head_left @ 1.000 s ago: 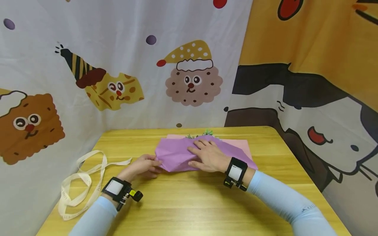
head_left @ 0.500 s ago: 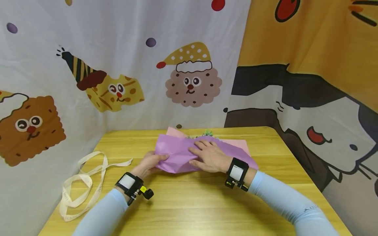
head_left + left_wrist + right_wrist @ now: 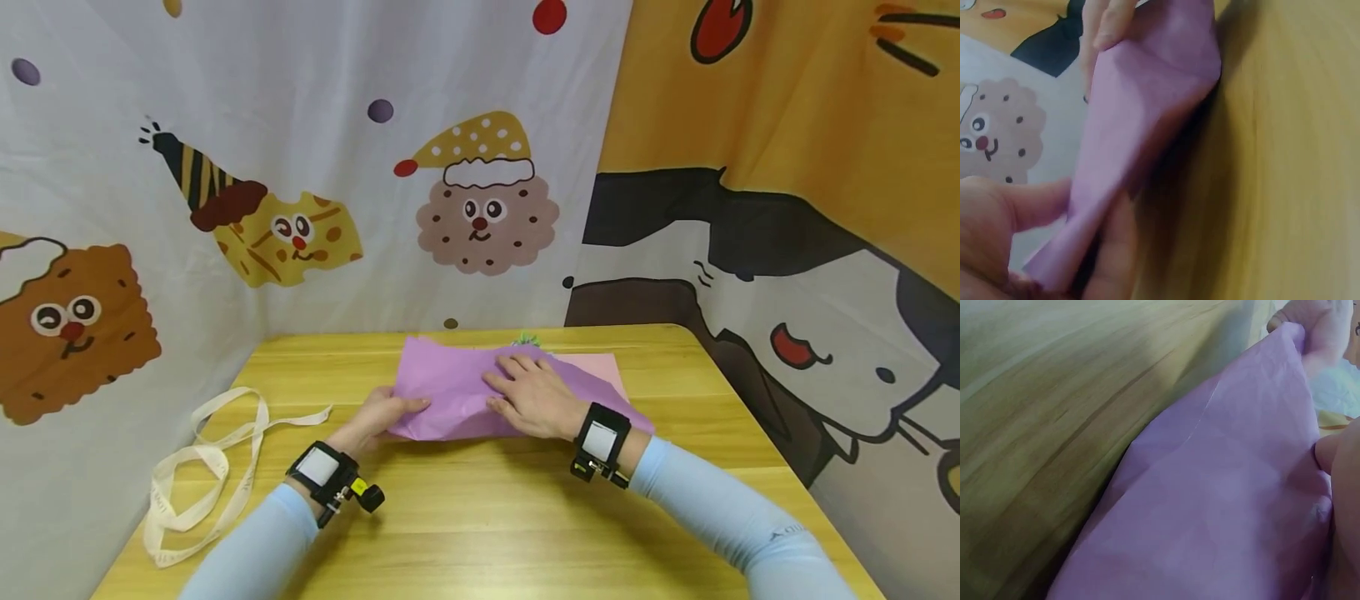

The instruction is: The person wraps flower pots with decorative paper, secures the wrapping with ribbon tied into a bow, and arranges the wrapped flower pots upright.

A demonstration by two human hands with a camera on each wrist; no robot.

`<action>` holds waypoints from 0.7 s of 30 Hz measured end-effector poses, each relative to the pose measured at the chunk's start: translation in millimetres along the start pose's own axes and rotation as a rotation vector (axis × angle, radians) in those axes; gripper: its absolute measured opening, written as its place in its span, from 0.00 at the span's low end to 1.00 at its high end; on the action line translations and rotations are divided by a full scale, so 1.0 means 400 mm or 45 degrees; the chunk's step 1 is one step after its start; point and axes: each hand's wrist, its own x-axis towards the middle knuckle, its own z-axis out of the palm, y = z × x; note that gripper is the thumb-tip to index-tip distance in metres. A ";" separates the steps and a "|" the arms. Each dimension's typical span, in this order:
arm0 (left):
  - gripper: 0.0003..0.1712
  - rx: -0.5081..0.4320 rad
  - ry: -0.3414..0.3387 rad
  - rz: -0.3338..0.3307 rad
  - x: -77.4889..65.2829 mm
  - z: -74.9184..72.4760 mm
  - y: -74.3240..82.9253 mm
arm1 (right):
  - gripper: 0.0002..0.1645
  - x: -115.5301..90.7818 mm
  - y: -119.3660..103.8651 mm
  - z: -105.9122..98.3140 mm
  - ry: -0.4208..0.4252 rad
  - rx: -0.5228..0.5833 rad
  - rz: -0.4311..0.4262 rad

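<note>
A sheet of purple wrapping paper (image 3: 450, 400) lies folded over at the far middle of the table. At its left end my left hand (image 3: 381, 413) pinches the paper, thumb on top and fingers beneath, as the left wrist view shows with the thumb (image 3: 1038, 203) on one face. My right hand (image 3: 540, 398) rests spread on the purple paper's middle and presses it down. Pink paper (image 3: 596, 367) shows behind the purple sheet at the right. Green leaf tips (image 3: 527, 340) poke out above the purple edge; what they belong to is hidden underneath.
A cream ribbon with print (image 3: 213, 458) lies in loose loops on the table's left side. The wooden table (image 3: 480, 517) meets a printed cloth backdrop (image 3: 330, 150) at the back and along both sides.
My left hand has shifted from the paper's lower left corner to a pinch on its left end. That end is raised and folded further over the pink paper, while my right hand stays nearly in place.
</note>
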 end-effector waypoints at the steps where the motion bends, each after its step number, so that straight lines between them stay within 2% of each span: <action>1: 0.26 0.017 -0.002 -0.003 -0.001 -0.004 -0.003 | 0.33 0.001 -0.001 0.001 0.004 0.004 0.003; 4: 0.19 0.117 0.049 0.018 -0.006 -0.009 -0.011 | 0.32 0.007 -0.004 0.002 0.013 0.001 0.025; 6: 0.17 0.174 0.089 0.033 -0.010 -0.007 -0.014 | 0.31 0.012 -0.007 0.000 0.022 0.003 0.047; 12: 0.22 0.167 0.114 0.036 -0.003 0.000 -0.020 | 0.26 0.031 -0.021 -0.011 0.064 0.012 0.165; 17: 0.28 0.185 0.114 0.043 0.000 -0.001 -0.021 | 0.30 0.043 -0.037 0.001 0.082 -0.013 0.287; 21: 0.23 0.262 0.132 0.079 -0.003 -0.004 -0.021 | 0.31 0.049 -0.046 0.011 0.093 -0.010 0.339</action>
